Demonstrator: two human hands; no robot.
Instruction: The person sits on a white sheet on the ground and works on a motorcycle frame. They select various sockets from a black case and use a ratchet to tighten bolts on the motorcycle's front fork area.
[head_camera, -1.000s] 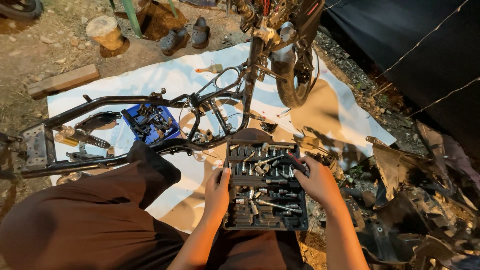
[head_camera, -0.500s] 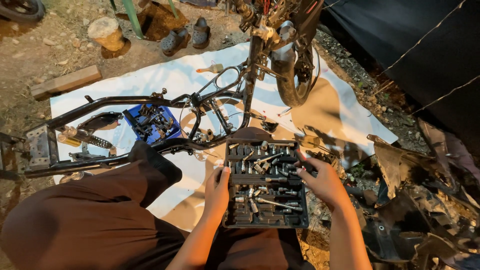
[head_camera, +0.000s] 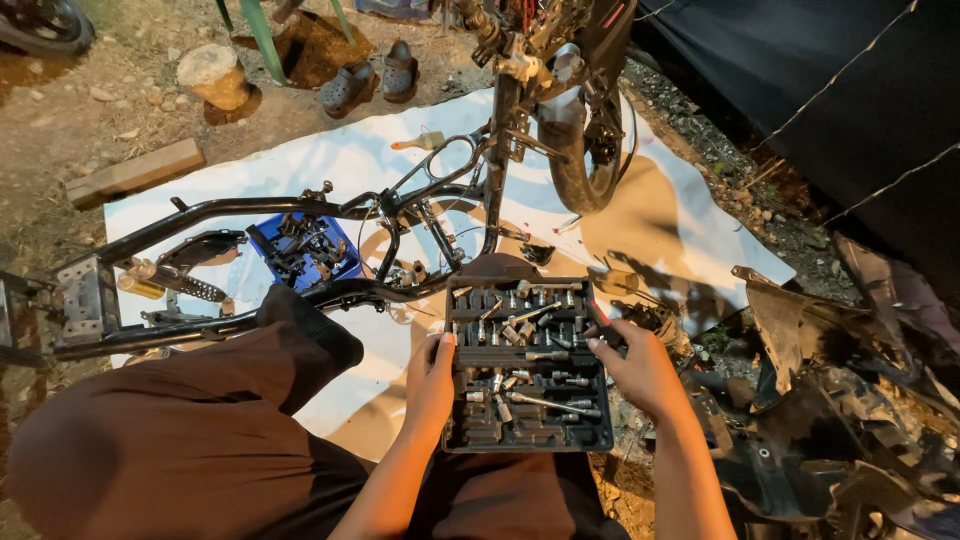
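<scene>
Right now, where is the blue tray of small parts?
The blue tray sits on the white sheet, left of the socket case, between the frame tubes.

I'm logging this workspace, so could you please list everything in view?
socket set case: one, black, open, between the hands
sockets and bits: many, silver, in the case
motorcycle frame: one, black, stripped, across the sheet
front wheel: one, black, upright, top centre
sheet: one, white, on the dirt
parts tray: one, blue, inside the frame
sandals: two, dark, top
wood block: one, brown, left
stone: one, pale, top left
plastic panels: several, black, right
left hand: on the case's left edge
right hand: on its right edge
</scene>
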